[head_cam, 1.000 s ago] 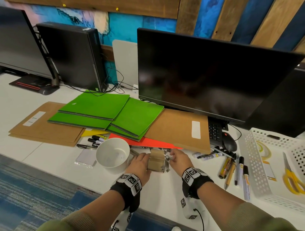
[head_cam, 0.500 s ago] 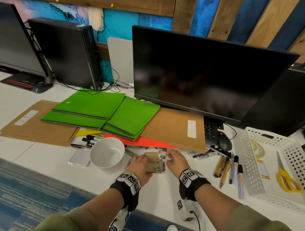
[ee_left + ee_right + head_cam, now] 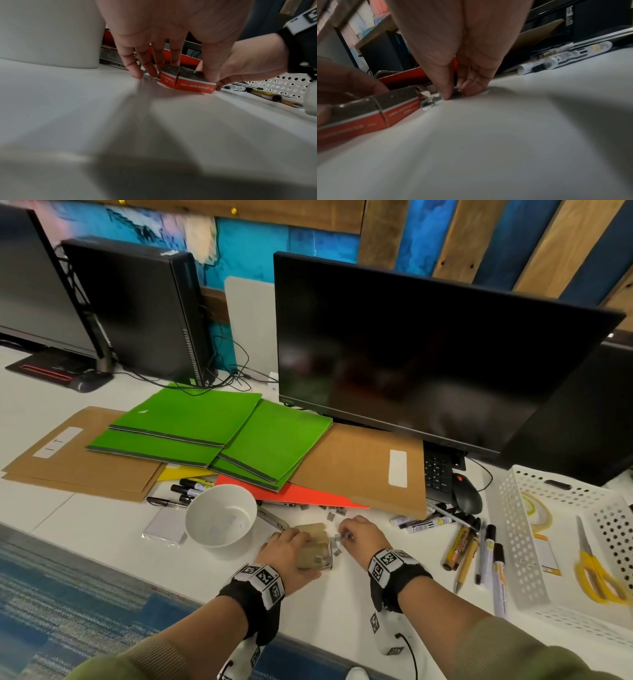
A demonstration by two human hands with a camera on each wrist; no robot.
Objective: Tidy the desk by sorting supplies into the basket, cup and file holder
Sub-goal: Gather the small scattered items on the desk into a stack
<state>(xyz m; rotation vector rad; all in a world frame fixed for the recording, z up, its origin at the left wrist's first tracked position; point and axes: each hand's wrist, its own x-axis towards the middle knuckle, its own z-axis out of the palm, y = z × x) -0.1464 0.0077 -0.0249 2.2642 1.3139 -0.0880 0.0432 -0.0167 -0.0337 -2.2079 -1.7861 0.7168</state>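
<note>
A small red and grey cardboard clip box (image 3: 315,547) (image 3: 193,82) (image 3: 368,112) lies on the white desk, its flap open toward the right. My left hand (image 3: 287,554) (image 3: 173,74) grips it, thumb on one side and fingers on the other. Right beside the open end, my right hand (image 3: 354,534) (image 3: 453,93) pinches a small metal clip (image 3: 339,537) (image 3: 431,102) against the desk. More loose clips (image 3: 330,513) lie scattered just beyond. The white cup (image 3: 221,515) (image 3: 48,33) stands left of the box, and the white perforated basket (image 3: 513,542) sits at the right.
Several markers and pens (image 3: 479,549) (image 3: 565,56) lie between my right hand and the basket, which holds yellow scissors (image 3: 596,577) and tape. Green folders (image 3: 212,436), brown envelopes (image 3: 359,467) and a red sheet (image 3: 301,494) are piled under the monitor (image 3: 428,354). More markers (image 3: 186,491) lie behind the cup.
The clip box has come down flat onto the desk under my left hand. My right hand has let go of the box's side and now pinches a clip at its open end.
</note>
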